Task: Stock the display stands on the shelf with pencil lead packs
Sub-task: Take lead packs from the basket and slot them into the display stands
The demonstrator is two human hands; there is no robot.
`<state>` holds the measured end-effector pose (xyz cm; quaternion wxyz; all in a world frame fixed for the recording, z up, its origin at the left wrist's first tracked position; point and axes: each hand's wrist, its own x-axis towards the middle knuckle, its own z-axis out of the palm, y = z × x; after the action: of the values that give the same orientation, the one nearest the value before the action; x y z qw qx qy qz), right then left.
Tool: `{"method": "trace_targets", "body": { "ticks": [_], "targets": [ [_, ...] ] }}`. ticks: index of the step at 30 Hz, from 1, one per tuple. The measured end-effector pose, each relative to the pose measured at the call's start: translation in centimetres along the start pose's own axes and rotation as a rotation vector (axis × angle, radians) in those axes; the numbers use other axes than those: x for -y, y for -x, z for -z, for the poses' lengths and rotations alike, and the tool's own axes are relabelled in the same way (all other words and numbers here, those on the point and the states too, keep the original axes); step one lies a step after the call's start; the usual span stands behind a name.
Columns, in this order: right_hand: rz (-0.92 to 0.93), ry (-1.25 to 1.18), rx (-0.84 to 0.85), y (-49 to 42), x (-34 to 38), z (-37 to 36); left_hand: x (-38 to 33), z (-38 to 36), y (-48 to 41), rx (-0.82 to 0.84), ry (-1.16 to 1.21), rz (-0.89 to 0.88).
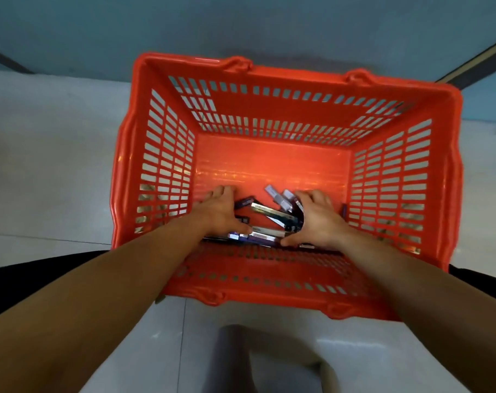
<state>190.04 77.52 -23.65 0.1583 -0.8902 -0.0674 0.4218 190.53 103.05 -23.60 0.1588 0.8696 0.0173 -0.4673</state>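
Pencil lead packs [269, 215] lie in a loose, criss-crossed heap on the near part of the floor of a red plastic basket [167, 154], hemmed in by a person's two bare hands. The right hand [316, 219] cups the heap's right side, fingers curled over the pile's far edge & thumb pressed to a pack at its near edge. The left hand [222, 211] lies palm down against the heap's left side, fingers fairly straight & pointing away, thumb stretched over the nearest packs. Packs are dark, some w/ silver or pale ends; print too small to read. A few stick up at an angle btwn the hands, others lie flat along the basket's near wall. A dark sliver shows just right of the right hand; cannot tell what it is. Both forearms reach in over the near rim. Basket's sides are slotted, its floor solid. It sits on pale, glossy floor tiles [42, 165]; a blue-grey wall [241, 24] runs behind it, w/ a dark strip [479, 63] at far right. Dark clothing [11, 282] shows at both edges of the frame.
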Motion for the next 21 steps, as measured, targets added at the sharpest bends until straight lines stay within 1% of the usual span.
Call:
{"method": "trace_targets", "body": {
  "ticks": [2,5,9,12,15,18,21],
  "targets": [
    [0.005,0.069,-0.008,-0.3,0.1,0.3,-0.3,-0.1,0.0,0.044,-0.048,-0.037],
    [0.053,0.153,0.026,-0.5,0.8,0.1,-0.7,-0.3,0.4,0.076,-0.140,-0.091],
    [0.121,0.163,0.002,-0.5,2.0,-1.1,-1.6,-0.5,0.8,0.072,-0.181,-0.161],
    [0.138,0.202,-0.003,-0.6,2.2,-0.9,-2.3,-0.7,0.8,0.074,-0.209,-0.152],
    [0.138,0.245,0.025,-0.5,2.4,-1.0,-2.2,-1.6,0.9,0.077,-0.285,-0.173],
    [0.148,0.287,0.064,-0.4,2.7,-1.5,-2.1,-2.2,1.0,0.087,-0.272,-0.215],
    [0.151,0.223,0.048,-0.2,2.7,-1.4,-2.0,-1.7,1.1,0.049,-0.197,-0.208]
  ]
}}
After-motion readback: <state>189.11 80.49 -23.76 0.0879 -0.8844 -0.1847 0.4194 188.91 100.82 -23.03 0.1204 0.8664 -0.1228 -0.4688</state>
